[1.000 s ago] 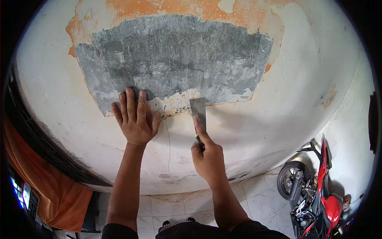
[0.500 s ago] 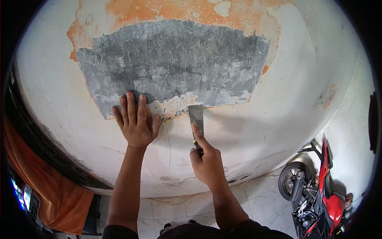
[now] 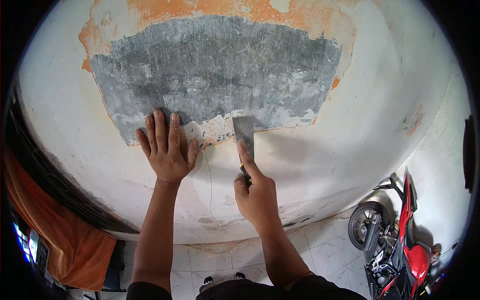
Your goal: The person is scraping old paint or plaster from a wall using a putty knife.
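In front of me is a white painted wall (image 3: 320,160) with a large bared grey patch (image 3: 225,65), edged in places by orange old paint (image 3: 165,12). My left hand (image 3: 170,155) lies flat with fingers spread across the lower left edge of the patch. A putty knife (image 3: 243,131) is gripped in my right hand (image 3: 256,192), its index finger stretched along the blade. The blade's tip rests at the patch's ragged lower edge, right of centre. Most of the black and yellow handle is hidden by the hand. A thin crack (image 3: 210,185) runs down the wall between my hands.
A red and black motorcycle (image 3: 412,250) stands at the lower right, on the tiled floor (image 3: 220,257). At the lower left, an orange cloth (image 3: 75,250) drapes over something. A dark window grille (image 3: 60,185) borders the wall on the left.
My right hand and the putty knife have moved up, taking the blade over the patch's lower edge. The left hand stays flat on the same spot; the view has shifted slightly.
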Demonstrator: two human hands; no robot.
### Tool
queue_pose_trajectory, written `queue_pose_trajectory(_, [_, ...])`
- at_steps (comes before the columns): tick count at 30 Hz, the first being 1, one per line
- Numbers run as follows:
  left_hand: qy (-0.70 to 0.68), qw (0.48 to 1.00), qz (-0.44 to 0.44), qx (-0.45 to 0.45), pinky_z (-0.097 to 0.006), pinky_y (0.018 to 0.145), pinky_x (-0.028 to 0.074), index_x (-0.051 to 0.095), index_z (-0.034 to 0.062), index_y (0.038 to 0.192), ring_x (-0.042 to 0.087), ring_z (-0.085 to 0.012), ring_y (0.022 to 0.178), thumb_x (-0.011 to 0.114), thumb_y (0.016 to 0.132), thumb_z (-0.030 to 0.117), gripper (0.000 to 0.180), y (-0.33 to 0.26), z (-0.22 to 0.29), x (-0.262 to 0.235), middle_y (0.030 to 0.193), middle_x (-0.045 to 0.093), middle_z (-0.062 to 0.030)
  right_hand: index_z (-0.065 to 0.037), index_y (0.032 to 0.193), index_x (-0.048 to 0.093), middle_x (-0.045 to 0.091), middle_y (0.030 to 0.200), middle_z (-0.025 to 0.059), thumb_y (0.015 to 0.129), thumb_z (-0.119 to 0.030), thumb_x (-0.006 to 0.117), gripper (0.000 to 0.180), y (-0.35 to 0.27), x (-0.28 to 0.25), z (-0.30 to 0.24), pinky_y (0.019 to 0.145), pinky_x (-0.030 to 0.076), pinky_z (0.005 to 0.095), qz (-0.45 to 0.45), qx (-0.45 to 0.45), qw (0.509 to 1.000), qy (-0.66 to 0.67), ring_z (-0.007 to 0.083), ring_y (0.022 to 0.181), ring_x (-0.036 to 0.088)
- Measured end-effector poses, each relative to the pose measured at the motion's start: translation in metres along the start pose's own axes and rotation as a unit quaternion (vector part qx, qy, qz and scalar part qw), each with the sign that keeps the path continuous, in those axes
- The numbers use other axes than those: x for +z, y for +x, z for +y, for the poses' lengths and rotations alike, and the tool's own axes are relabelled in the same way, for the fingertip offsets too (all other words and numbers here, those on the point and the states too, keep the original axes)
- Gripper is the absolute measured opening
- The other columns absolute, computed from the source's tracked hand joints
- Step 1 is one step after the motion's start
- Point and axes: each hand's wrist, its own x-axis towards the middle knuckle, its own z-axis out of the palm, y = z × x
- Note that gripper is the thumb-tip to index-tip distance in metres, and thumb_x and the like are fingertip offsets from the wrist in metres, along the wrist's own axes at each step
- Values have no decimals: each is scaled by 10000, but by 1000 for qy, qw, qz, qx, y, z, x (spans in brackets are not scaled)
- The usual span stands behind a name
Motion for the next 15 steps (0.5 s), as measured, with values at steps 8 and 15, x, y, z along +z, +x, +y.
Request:
queue_pose_trajectory(8, [1, 1000, -3, 0, -590, 1242, 63, 405, 4, 1546, 247, -437, 1533, 432, 1042, 494, 704, -2, 5, 5, 1619, 335, -262, -347, 1564, 399, 717, 1140, 192, 907, -18, 561, 752, 7, -2, 0, 725, 571, 443, 7, -12, 1000, -10, 398, 785, 699])
queue_pose_trajectory(15, [-8, 1000, -14, -19, -603, 1245, 54, 442, -7, 1519, 229, -416, 1545, 446, 1024, 539, 738, -15, 0, 7, 1612, 358, -248, -337, 1568, 390, 709, 942, 235, 907, -22, 555, 751, -17, 14, 28, 718, 556, 477, 13, -34, 999, -10, 415, 788, 694])
